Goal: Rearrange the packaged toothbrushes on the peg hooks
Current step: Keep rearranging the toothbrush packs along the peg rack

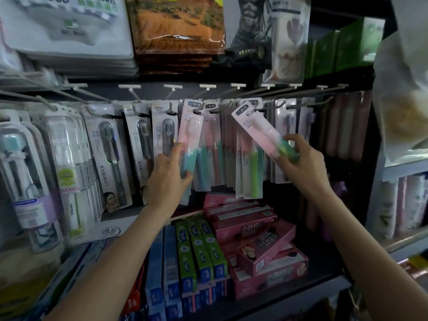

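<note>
Gripping the lower end of a pink-teal toothbrush pack hung from a peg hook, left hand; right hand pinches a tilted "SS" pack right of that hook, LMK packs left.

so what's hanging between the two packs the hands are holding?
Head view: hanging toothbrush packs, pink-and-teal, between the left hand's pack and the right hand's tilted pack.

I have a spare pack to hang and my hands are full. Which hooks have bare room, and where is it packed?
Bare wire shows on the long metal peg hooks at the right, past the white-carded packs. The hooks above the pink-and-teal toothbrush pack in the left hand and the tilted pink-and-green pack in the right hand are crowded.
</note>
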A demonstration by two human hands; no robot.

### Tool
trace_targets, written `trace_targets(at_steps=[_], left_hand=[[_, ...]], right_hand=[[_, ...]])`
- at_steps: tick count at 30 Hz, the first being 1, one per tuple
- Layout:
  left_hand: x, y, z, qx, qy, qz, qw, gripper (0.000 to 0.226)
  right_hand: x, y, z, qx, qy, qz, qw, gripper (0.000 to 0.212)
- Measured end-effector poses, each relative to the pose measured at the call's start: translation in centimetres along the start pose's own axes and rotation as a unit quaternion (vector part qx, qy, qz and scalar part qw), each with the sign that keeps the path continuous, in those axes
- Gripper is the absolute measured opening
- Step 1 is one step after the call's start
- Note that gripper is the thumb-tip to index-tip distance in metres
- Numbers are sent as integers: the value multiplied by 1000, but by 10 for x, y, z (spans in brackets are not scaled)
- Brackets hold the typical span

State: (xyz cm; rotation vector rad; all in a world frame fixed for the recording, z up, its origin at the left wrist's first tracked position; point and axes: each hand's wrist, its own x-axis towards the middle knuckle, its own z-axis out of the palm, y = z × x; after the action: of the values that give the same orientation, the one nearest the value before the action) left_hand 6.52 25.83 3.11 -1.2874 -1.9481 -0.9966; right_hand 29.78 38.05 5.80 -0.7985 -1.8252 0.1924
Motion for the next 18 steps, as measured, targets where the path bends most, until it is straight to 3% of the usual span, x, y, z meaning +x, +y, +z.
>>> trace_targets(at_steps=[9, 18], left_hand=[[-3, 2, -3, -6, -7, 0, 1000, 56], [-3, 1, -1, 1, -7, 1, 1000, 58]], right_hand=[[-20, 0, 33, 37, 23, -84, 995, 58], [-22, -3, 67, 119, -17, -38, 992, 58]])
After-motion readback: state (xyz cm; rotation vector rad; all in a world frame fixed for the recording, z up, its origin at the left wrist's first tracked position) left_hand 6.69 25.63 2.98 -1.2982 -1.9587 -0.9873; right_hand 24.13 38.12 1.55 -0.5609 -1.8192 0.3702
